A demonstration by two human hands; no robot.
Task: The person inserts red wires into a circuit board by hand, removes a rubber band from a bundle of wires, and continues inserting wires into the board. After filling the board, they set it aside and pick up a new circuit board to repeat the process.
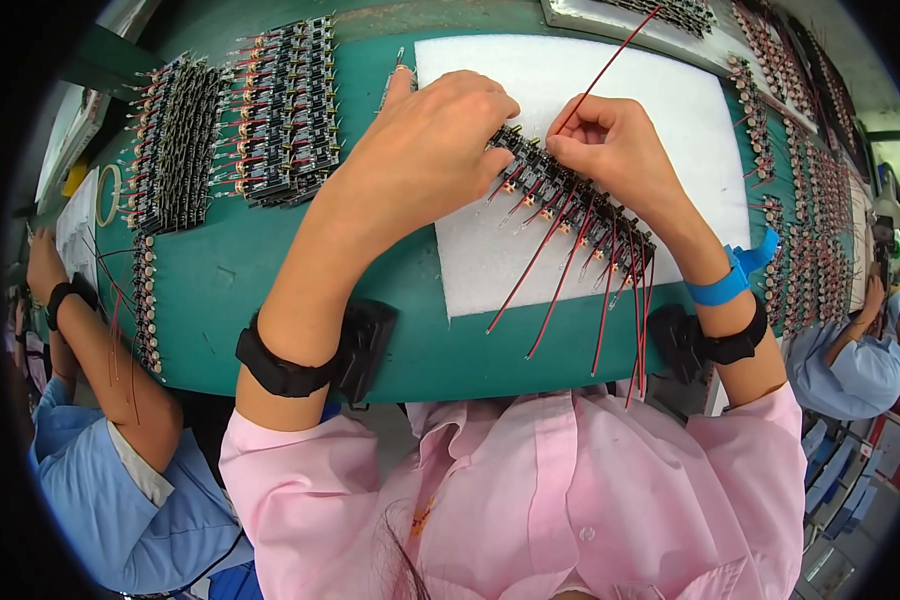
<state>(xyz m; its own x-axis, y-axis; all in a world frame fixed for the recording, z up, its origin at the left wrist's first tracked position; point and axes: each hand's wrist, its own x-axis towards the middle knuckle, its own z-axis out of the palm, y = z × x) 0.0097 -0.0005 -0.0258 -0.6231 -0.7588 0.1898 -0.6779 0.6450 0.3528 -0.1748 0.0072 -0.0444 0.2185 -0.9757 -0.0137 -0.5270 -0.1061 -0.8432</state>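
My left hand (435, 140) is closed over the upper left part of a strip of small black circuit boards (580, 200), thumb and fingers either side of it. The strip slants down to the right across a white foam sheet (690, 110). Short red leads with clear tips and several long red wires (595, 300) hang from its near edge. Just above the strip, my right hand (615, 145) pinches a loose long red wire (620, 58), which points up and right. The wire's lower end is hidden by my fingers.
Stacked board strips (290, 110) lie at the left of the green table (260, 290), with more strips (810, 200) at the right. A tape roll (108, 195) sits far left. A person's arm (100, 350) is at left; another person's sleeve (850, 370) is at right.
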